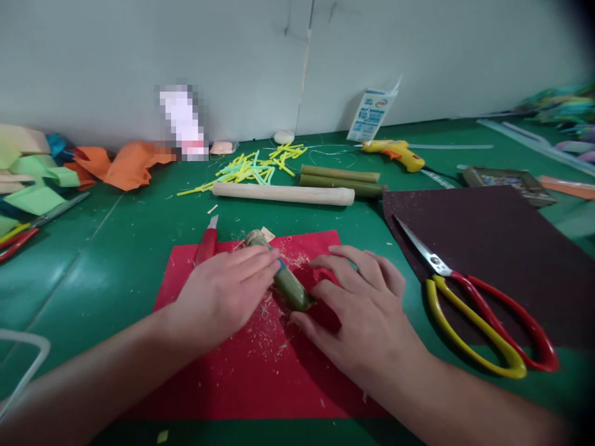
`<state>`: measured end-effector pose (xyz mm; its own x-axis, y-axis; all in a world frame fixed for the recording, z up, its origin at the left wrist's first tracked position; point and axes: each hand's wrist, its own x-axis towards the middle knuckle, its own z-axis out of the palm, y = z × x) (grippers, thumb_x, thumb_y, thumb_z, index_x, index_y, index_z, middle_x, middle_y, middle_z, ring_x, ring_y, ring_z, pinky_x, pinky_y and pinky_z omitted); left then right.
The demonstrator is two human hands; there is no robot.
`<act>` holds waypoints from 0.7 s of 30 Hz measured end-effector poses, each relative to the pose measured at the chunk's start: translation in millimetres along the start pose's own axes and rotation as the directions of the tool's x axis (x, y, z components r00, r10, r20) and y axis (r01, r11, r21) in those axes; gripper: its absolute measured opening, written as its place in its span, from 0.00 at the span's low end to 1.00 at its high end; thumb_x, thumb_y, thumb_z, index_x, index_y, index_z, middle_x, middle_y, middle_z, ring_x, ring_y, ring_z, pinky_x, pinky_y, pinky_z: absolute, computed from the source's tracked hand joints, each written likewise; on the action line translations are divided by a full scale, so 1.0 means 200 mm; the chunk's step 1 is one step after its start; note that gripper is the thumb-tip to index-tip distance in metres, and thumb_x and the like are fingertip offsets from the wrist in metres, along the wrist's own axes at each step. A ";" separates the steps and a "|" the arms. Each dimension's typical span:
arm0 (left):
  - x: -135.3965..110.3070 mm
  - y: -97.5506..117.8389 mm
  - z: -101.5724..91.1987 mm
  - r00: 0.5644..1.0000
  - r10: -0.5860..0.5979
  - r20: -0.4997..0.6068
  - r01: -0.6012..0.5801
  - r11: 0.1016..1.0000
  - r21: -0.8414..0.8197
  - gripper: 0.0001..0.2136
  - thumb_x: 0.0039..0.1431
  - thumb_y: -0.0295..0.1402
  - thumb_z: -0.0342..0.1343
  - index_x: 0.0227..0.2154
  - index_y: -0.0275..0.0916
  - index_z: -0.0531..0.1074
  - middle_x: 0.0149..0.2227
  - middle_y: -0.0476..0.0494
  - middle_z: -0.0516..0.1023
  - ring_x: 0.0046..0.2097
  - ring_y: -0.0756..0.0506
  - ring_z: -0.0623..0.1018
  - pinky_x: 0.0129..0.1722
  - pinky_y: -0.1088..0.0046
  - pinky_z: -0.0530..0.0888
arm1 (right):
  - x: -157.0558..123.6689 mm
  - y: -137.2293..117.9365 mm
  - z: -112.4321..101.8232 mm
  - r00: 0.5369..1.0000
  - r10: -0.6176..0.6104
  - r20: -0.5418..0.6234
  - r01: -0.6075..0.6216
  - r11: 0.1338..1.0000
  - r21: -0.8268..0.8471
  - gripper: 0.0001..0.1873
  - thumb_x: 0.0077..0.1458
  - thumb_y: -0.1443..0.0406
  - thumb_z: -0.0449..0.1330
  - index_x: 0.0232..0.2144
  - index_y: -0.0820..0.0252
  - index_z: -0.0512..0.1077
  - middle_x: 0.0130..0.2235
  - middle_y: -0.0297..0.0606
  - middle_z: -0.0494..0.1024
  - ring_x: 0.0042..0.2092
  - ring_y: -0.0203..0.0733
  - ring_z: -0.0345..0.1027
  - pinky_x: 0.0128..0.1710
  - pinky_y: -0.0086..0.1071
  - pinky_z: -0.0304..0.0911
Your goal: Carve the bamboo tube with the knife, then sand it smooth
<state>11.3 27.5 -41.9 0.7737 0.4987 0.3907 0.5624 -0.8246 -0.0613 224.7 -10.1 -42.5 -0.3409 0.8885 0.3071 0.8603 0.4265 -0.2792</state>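
Observation:
A short green bamboo piece (292, 288) lies slanted on a red sheet (223, 387) strewn with fine shavings. My left hand (227, 291) reaches over its upper part, fingers stretched out and fingertips against it. Around the piece's lower right end my right hand (357, 297) is spread, thumb and fingers apart; whether they touch it I cannot tell. Just behind my left hand is a red-handled craft knife (207, 244), its blade pointing away and its lower handle hidden. Scissors with red and yellow handles (474, 310) lie open right of my right hand.
Behind the sheet lie a pale stick (283, 194), two green bamboo lengths (341, 179) and yellow strips (246, 167). A yellow glue gun (395, 153) and milk carton (373, 116) are at the back. Dark brown sheet (502, 248) at right; orange paper (134, 164) and scissors (28, 235) at left.

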 end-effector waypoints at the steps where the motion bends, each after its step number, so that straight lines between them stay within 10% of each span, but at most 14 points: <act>1: 0.00 -0.01 0.00 1.000 -0.020 -0.020 0.021 1.000 0.012 0.13 0.59 0.24 0.48 0.45 0.30 0.71 0.48 0.39 0.74 0.52 0.45 0.72 0.54 0.66 0.69 | 0.00 0.00 0.00 1.000 -0.004 -0.007 0.004 1.000 -0.008 0.11 0.47 0.56 0.60 0.25 0.57 0.71 0.45 0.39 0.73 0.56 0.53 0.54 0.56 0.49 0.41; 7: 0.01 -0.01 -0.01 0.999 -0.028 -0.039 0.030 0.998 0.049 0.12 0.59 0.23 0.48 0.44 0.29 0.71 0.48 0.38 0.74 0.52 0.44 0.72 0.53 0.66 0.70 | 0.01 0.01 0.00 0.990 0.004 0.144 0.000 1.000 -0.025 0.11 0.50 0.56 0.58 0.27 0.58 0.72 0.40 0.39 0.74 0.43 0.48 0.66 0.39 0.40 0.61; 11: 0.01 0.01 -0.01 1.000 0.017 -0.007 -0.017 1.000 0.002 0.12 0.59 0.23 0.47 0.44 0.31 0.72 0.48 0.41 0.75 0.52 0.45 0.72 0.54 0.66 0.70 | 0.00 0.01 0.00 0.964 0.069 0.258 -0.064 0.998 -0.028 0.11 0.52 0.56 0.56 0.28 0.58 0.70 0.35 0.37 0.71 0.31 0.40 0.68 0.22 0.32 0.57; 21: 0.00 0.06 -0.01 0.999 0.041 -0.015 -0.041 0.999 -0.015 0.13 0.60 0.23 0.45 0.45 0.30 0.70 0.50 0.40 0.73 0.53 0.44 0.71 0.49 0.65 0.74 | 0.00 0.01 0.03 0.976 0.010 0.218 -0.018 0.999 0.033 0.09 0.52 0.58 0.56 0.28 0.58 0.67 0.32 0.36 0.70 0.35 0.43 0.66 0.32 0.36 0.60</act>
<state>17.8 16.5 -41.1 0.7916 0.4605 0.4016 0.5259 -0.8482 -0.0639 224.6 -9.0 -48.3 -0.4064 0.9084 0.0984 0.8532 0.4158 -0.3148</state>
